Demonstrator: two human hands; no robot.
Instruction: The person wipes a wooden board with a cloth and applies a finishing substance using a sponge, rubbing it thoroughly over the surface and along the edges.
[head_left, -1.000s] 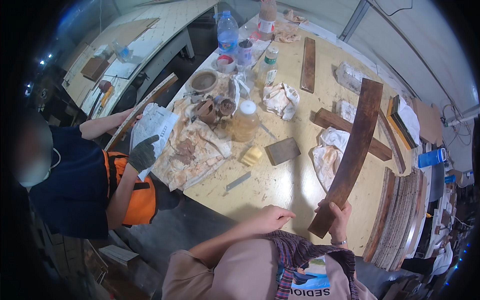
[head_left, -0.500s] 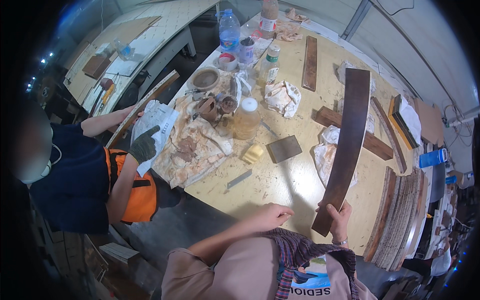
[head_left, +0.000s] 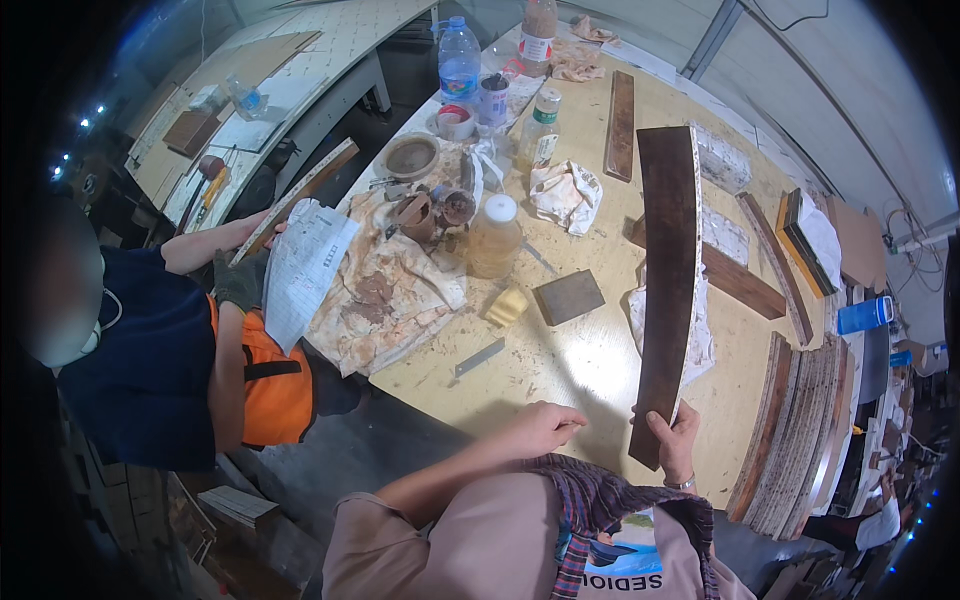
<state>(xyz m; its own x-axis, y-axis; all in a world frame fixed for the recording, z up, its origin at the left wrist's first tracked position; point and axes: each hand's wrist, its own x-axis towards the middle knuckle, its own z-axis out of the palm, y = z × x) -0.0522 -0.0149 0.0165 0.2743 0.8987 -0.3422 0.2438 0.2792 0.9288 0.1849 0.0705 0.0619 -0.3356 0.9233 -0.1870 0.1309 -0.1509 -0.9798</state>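
Left hand (head_left: 540, 428) rests loosely open and empty at the tabletop (head_left: 560, 365) edge, likely for balance, while right hand (head_left: 672, 440) is clamped on the bottom end of 1 dark plank (head_left: 668, 280), held lengthwise above the tabletop, apparently to eye its face.

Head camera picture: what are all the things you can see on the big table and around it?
dark curved wooden plank: one, dark brown, held up over the table
table: one, pale wood, middle
plastic bottles: two, clear, far end
jar: one, yellowish with white lid, middle
stained cloth: one, white and brown, left of the jar
sanding block: one, dark grey, beside the jar
yellow sponge: one, near the block
curved boards: a stack, brown, right edge
co-worker: one, dark top and orange apron, left
left hand: one, empty, resting at the near table edge
right hand: one, gripping the plank's lower end
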